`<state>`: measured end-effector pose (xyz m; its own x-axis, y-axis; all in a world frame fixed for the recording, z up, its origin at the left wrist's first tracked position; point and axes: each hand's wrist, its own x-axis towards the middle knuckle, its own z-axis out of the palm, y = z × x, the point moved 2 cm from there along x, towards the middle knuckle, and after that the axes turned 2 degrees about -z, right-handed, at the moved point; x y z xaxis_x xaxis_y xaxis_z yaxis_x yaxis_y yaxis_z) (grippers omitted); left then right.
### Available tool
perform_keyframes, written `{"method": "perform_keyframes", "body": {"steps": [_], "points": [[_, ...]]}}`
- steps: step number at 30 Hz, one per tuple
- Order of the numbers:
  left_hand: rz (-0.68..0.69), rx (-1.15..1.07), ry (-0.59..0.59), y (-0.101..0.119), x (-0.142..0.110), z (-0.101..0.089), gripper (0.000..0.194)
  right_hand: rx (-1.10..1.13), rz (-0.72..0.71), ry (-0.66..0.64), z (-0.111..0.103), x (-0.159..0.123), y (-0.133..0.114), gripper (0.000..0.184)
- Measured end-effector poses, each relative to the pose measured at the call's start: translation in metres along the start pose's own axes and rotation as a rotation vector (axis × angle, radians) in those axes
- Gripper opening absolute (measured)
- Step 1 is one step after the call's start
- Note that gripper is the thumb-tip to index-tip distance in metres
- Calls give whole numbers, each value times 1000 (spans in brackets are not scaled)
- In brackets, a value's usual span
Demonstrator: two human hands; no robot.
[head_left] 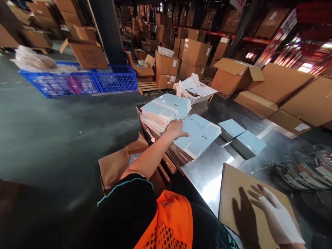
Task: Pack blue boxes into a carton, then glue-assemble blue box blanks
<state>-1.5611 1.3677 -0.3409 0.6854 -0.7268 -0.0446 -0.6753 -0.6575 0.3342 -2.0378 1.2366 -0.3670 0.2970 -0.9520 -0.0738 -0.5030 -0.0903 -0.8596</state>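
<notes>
Two stacks of light-blue printed card blanks lie side by side on the metal table: a left stack (166, 105) and a right stack (198, 133). My bare left hand (176, 129) is at the near-left edge of the right stack, thumb over its top sheets and fingers bent down between the stacks, their tips hidden. At the lower right, my right hand (275, 212) wears a white glove with bare fingers and something red at one fingertip. Its fingers are spread above a brown cardboard piece (254, 204) and cast a shadow on it; contact is unclear.
Two light-blue boxes (241, 136) stand on the metal table (204, 173). Behind the stacks sits a white basket (197, 98) with papers. An open carton (114, 166) is beside my left arm. Blue crates (116, 81) and large cartons (290, 83) stand farther off.
</notes>
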Motion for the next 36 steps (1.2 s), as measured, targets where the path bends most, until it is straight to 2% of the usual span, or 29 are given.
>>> {"method": "perform_keyframes", "body": {"steps": [3,6,9,15,19,20,22,23,25,27,28,29,30,31,34,36], "points": [[-13,17,85,8,-1,-10,88,-7,19,-96,12,-16,-1,86],[14,18,211,16,-6,-22,88,-61,-75,-133,17,-22,-1,80],[46,-52,297,18,-7,-25,86,-76,-150,-125,19,-27,-5,75],[41,-311,310,7,2,-11,59,-55,-172,-206,20,-40,-9,72],[38,-523,309,6,-14,-18,56,-44,-187,-239,13,-44,0,78],[74,-592,271,10,-22,-20,53,-32,-194,-233,12,-45,0,82],[200,-808,76,29,-46,-20,53,23,-229,-213,10,-46,-2,92],[283,-932,-74,43,-61,-17,57,69,-256,-199,10,-46,-4,97],[474,-1135,-449,77,-96,-8,64,190,-305,-160,10,-46,-10,105],[652,-1217,-782,110,-129,5,74,313,-306,-92,9,-47,-14,116],[722,-1235,-885,124,-142,12,82,358,-290,-47,8,-47,-14,121],[769,-1251,-936,137,-151,19,91,388,-274,4,6,-48,-14,125],[789,-1261,-922,147,-156,27,101,403,-265,55,4,-50,-14,127],[788,-1255,-854,155,-157,35,110,408,-269,106,0,-53,-14,127],[724,-1157,-572,174,-151,64,138,388,-340,240,-10,-67,-18,121],[705,-1120,-406,185,-148,83,146,362,-389,258,-15,-79,-23,110]]}}
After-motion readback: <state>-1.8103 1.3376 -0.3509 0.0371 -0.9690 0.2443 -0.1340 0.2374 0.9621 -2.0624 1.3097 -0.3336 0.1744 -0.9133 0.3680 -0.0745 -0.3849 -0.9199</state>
